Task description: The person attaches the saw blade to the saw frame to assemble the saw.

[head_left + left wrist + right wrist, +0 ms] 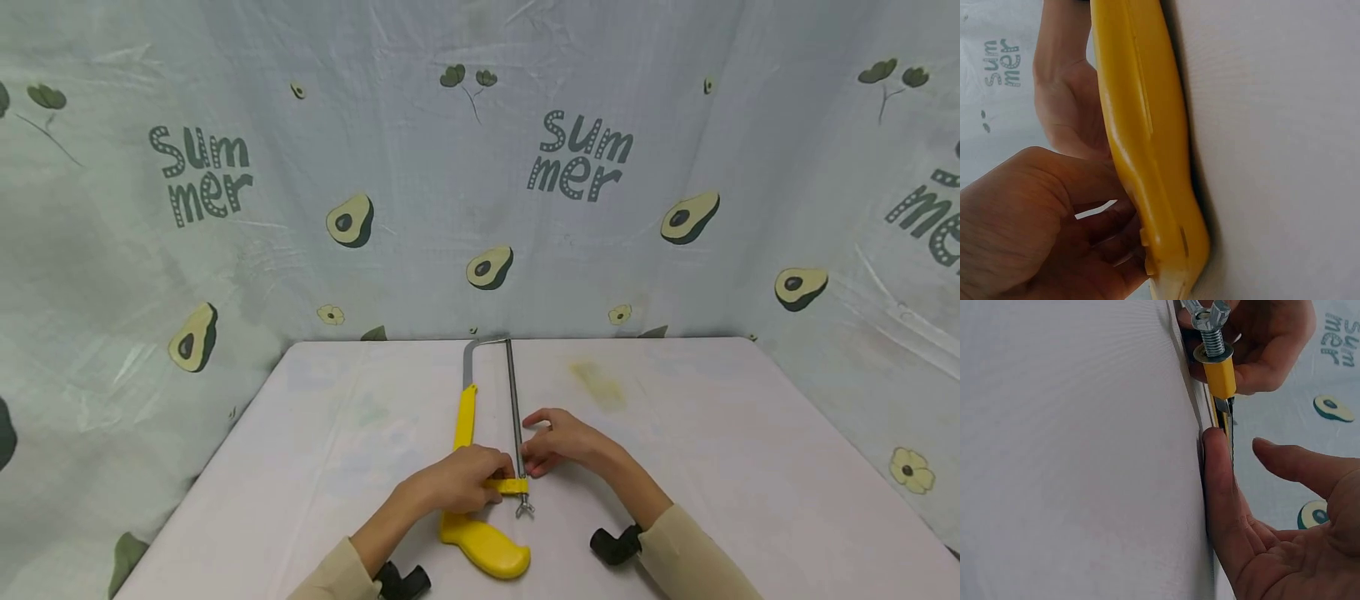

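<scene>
Here, yellow hacksaw (465,417), in left grip (467,479), on tabletop (690,442)

A pale curtain (420,167) bearing printed avocados (490,268) and "summer" lettering (581,157) is filling the upper frame, while a whitish table (712,442) is spanning the lower center.

One saw (465,418), one wing nut (524,507), two hands (463,481) (562,440), one desk (675,433), two sleeves (693,557), five large printed avocados (348,221).

Over the tabletop (1085,456), the right hand (1300,556), thumb spread, extends a finger beside the hacksaw (1220,376); the left hand (1279,340) is at its yellow end, near the wing nut (1210,315).
</scene>
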A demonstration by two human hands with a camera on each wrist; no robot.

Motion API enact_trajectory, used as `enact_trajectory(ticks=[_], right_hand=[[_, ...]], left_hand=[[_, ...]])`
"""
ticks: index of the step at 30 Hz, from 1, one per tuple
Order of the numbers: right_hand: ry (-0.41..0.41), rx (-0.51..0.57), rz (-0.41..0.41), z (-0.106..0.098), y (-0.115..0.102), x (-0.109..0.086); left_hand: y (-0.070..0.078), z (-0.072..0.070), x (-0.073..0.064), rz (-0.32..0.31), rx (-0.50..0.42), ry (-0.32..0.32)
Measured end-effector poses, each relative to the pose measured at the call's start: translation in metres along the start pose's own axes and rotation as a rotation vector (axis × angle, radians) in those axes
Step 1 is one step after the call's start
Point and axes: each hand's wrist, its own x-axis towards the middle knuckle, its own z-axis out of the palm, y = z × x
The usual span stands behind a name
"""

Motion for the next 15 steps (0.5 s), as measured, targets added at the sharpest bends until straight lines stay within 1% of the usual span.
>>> enact_trajectory(ticks=[6, 10, 15], right_hand=[[-0.011, -0.063, 0.027, 0.001, -0.001, -0.016], [-0.053, -0.115, 0.052, 0.000, 0.000, -0.026], [-0.126, -0.167, 0.068, -0.003, 0.003, -0.035]], left_hand=[[0.001, 0.001, 0.000, -0.008, 0.004, 0.006], [0.001, 0.000, -0.001, -0.007, 0.001, 0.007], [0.002, 0.001, -0.001, -0.009, -0.008, 0.008]])
